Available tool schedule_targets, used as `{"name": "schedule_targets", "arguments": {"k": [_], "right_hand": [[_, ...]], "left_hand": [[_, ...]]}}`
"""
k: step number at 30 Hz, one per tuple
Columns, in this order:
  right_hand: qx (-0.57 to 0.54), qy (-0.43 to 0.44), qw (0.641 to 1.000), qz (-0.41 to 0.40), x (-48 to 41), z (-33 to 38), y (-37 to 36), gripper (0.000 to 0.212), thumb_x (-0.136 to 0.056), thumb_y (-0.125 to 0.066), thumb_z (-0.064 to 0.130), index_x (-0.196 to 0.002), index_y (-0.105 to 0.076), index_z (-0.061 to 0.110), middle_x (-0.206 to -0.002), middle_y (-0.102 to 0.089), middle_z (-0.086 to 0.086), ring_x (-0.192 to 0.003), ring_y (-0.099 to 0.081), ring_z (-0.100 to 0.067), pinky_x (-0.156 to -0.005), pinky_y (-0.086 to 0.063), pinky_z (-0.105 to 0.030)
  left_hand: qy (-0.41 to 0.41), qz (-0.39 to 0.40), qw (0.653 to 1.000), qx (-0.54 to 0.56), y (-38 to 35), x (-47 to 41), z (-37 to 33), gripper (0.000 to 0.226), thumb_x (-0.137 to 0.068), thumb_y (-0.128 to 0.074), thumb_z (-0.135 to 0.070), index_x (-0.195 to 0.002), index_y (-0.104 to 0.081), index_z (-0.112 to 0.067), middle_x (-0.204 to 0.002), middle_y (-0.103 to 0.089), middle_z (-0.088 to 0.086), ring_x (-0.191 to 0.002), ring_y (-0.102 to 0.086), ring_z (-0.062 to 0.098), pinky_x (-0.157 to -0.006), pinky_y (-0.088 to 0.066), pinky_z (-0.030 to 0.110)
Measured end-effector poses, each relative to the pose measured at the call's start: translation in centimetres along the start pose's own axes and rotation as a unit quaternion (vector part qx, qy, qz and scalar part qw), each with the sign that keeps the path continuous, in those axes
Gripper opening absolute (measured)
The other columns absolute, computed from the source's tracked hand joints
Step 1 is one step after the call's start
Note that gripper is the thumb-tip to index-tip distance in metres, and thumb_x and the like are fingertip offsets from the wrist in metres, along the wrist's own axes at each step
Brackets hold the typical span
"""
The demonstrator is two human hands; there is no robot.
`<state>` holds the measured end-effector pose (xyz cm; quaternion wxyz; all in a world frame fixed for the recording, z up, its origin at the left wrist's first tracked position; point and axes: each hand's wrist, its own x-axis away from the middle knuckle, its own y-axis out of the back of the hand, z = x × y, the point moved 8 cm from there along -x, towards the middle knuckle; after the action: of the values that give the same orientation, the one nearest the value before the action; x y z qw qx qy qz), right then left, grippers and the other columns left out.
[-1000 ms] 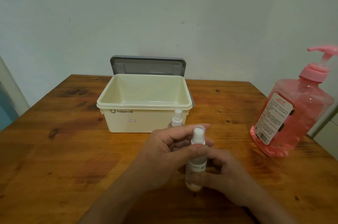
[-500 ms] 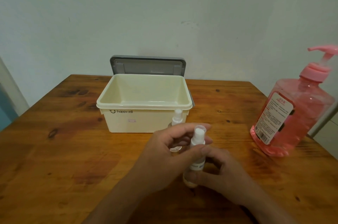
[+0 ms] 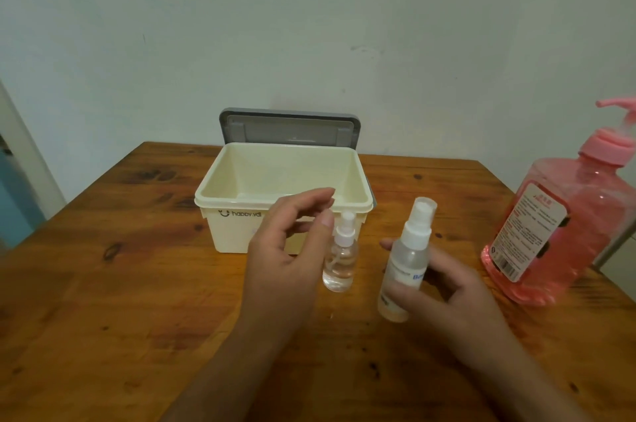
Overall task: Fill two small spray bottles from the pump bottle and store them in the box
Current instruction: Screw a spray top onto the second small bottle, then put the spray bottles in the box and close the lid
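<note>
Plastic, frosted and cylindrical, forms the taller spray bottle (image 3: 407, 256), which is tilted in the right hand (image 3: 451, 297); the fingers and thumb curl round its lower body. The smaller spray bottle (image 3: 340, 266), clear and round-shouldered with a white nozzle, stands upright on the knotty wooden table (image 3: 120, 301) just before the box (image 3: 241, 235). The left hand (image 3: 285, 260) hovers beside it, fingers loosely curled, gripping nothing visible. The cream rectangular box lies open, its grey lid (image 3: 289, 127) upright behind. The translucent pink pump bottle (image 3: 557, 232) stands at the right.
</note>
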<state>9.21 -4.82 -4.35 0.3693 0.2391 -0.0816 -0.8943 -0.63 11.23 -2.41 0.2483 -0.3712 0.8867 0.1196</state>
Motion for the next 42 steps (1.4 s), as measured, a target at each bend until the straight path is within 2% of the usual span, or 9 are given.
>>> {"name": "schedule_targets", "arguments": {"k": [4, 7, 10, 13, 19, 25, 28, 35, 42], "right_hand": [[0.066, 0.007, 0.998, 0.005, -2.0, 1.5, 1.3, 0.049, -0.063, -0.069, 0.069, -0.107, -0.067, 0.049, -0.112, -0.066, 0.022, -0.103, -0.062, -0.002, -0.080, -0.050, -0.015], [0.092, 0.015, 0.996, -0.010, -4.2, 2.8, 2.1, 0.039, -0.072, -0.075, 0.054, -0.107, -0.062, 0.043, -0.106, -0.067, 0.026, -0.098, -0.063, 0.000, -0.074, -0.051, -0.015], [0.123, 0.016, 0.992, -0.019, -6.6, 4.0, 2.5, 0.030, -0.073, -0.069, 0.044, -0.102, -0.060, 0.047, -0.096, -0.067, 0.033, -0.091, -0.063, 0.006, -0.069, -0.051, -0.011], [0.158, 0.009, 0.987, -0.016, -9.1, 4.7, 2.5, 0.029, -0.079, -0.072, 0.041, -0.104, -0.059, 0.047, -0.095, -0.068, 0.023, -0.089, -0.063, 0.004, -0.071, -0.049, -0.014], [0.225, -0.014, 0.974, 0.013, -14.1, 4.2, 0.5, 0.039, -0.080, -0.077, 0.039, -0.113, -0.059, 0.030, -0.099, -0.065, 0.015, -0.087, -0.061, -0.003, -0.069, -0.046, -0.018], [0.364, -0.018, 0.922, 0.127, -18.0, 2.9, -3.8, 0.039, -0.078, -0.077, 0.039, -0.110, -0.062, 0.024, -0.099, -0.066, 0.007, -0.089, -0.063, -0.014, -0.081, -0.053, -0.033], [0.430, -0.017, 0.880, 0.200, -19.1, 1.5, -6.3, 0.038, -0.078, -0.078, 0.036, -0.110, -0.063, 0.023, -0.093, -0.064, 0.008, -0.082, -0.061, -0.012, -0.070, -0.050, -0.027], [0.520, -0.056, 0.784, 0.336, -19.8, -2.5, -10.0, 0.036, -0.088, -0.069, 0.026, -0.122, -0.064, 0.017, -0.111, -0.065, -0.001, -0.095, -0.059, -0.019, -0.086, -0.050, -0.030], [0.517, -0.076, 0.763, 0.380, -19.6, -4.5, -11.3, 0.030, -0.093, -0.063, 0.017, -0.123, -0.064, 0.016, -0.114, -0.066, -0.004, -0.098, -0.059, -0.019, -0.084, -0.047, -0.026]], "left_hand": [[0.024, 0.045, 0.995, -0.088, -0.7, -0.1, 1.1, 0.036, -0.093, -0.064, -0.023, -0.120, -0.055, -0.045, -0.114, -0.056, -0.034, -0.113, -0.048, -0.014, -0.085, -0.041, 0.000], [0.040, 0.070, 0.989, -0.124, -1.1, -0.1, 1.8, 0.042, -0.092, -0.065, -0.026, -0.125, -0.050, -0.046, -0.118, -0.051, -0.033, -0.113, -0.045, -0.017, -0.082, -0.039, -0.003], [0.057, 0.088, 0.984, -0.143, -1.3, 0.0, 2.6, 0.044, -0.091, -0.066, -0.032, -0.130, -0.049, -0.044, -0.124, -0.050, -0.029, -0.116, -0.046, -0.011, -0.082, -0.042, 0.004], [0.065, 0.112, 0.979, -0.159, -1.7, 0.1, 3.2, 0.049, -0.090, -0.066, -0.036, -0.135, -0.049, -0.039, -0.129, -0.049, -0.026, -0.120, -0.046, -0.006, -0.090, -0.040, 0.011], [0.083, 0.132, 0.972, -0.176, -2.0, 0.3, 3.8, 0.045, -0.087, -0.069, -0.040, -0.128, -0.051, -0.039, -0.121, -0.052, -0.027, -0.113, -0.049, -0.008, -0.088, -0.041, 0.012], [0.141, 0.158, 0.957, -0.198, -2.2, 0.5, 4.9, 0.052, -0.085, -0.070, -0.042, -0.130, -0.045, -0.042, -0.121, -0.049, -0.028, -0.113, -0.049, -0.003, -0.091, -0.045, 0.023], [0.167, 0.173, 0.950, -0.197, -2.4, 0.6, 5.3, 0.053, -0.086, -0.070, -0.041, -0.131, -0.043, -0.042, -0.123, -0.051, -0.025, -0.112, -0.050, -0.002, -0.093, -0.046, 0.023], [0.177, 0.193, 0.942, -0.209, -2.7, 0.9, 5.6, 0.047, -0.088, -0.066, -0.043, -0.129, -0.043, -0.044, -0.105, -0.045, -0.033, -0.091, -0.047, -0.012, -0.074, -0.036, 0.007], [0.185, 0.193, 0.939, -0.218, -2.8, 0.9, 5.7, 0.048, -0.089, -0.065, -0.044, -0.132, -0.042, -0.043, -0.125, -0.052, -0.026, -0.102, -0.048, -0.005, -0.082, -0.038, 0.012]]}}
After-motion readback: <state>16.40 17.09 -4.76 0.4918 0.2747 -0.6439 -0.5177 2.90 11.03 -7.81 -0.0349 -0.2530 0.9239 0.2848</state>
